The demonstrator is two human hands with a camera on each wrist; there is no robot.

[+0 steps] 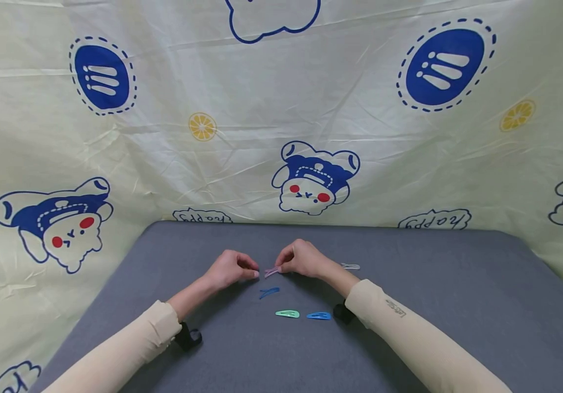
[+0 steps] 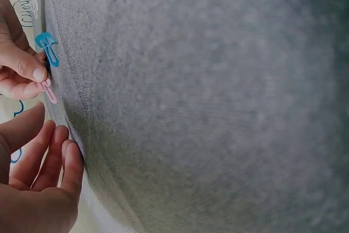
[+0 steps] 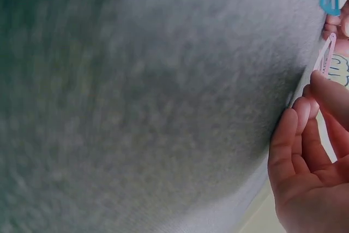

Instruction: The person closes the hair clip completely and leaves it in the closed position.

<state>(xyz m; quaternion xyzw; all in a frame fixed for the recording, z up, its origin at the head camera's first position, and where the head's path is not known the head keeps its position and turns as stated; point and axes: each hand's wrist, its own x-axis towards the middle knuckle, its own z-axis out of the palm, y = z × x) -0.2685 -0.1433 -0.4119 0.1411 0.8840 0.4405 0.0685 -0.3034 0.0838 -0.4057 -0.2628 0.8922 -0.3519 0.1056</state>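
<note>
My right hand [image 1: 302, 258] pinches a pink snap hair clip [image 1: 271, 271] by one end between thumb and fingertips. The clip's two parts stand spread apart in the right wrist view, its free end pointing towards the left hand. A short way to the left, my left hand [image 1: 232, 269] holds nothing; a gap shows between its thumb and its loosely bent fingers in the left wrist view. Just nearer to me than both hands lies a blue hair clip [image 1: 269, 293] with its parts sprung open.
Closer to me on the grey table [image 1: 242, 349] lie a green hair clip [image 1: 288, 314] and another blue clip [image 1: 319, 315], both flat. A white clip [image 1: 351, 266] lies beyond the right wrist. A printed cloth [image 1: 242, 180] hangs behind the table's far edge.
</note>
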